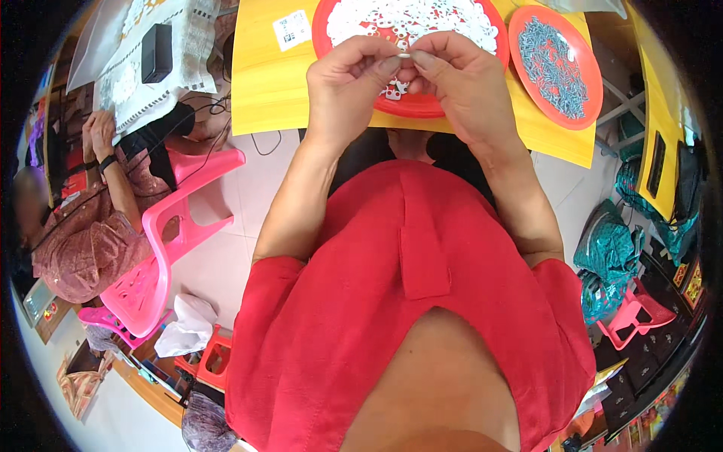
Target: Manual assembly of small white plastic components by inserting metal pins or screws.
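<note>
The bench (271,94) has a smooth, wood-grained top with a faint sheen. On it, the round tray (414,110) and the oval tray (594,84) look like glossy plastic; the small white parts (459,16) look like smooth plastic, the slim grey pieces (553,71) like shiny metal. The label (292,31) appears to be flat paper. The red top (324,324) is matt woven cloth, the pink chair (154,256) smooth, shiny plastic, and the teal bags (608,241) crinkled and glossy.
</note>
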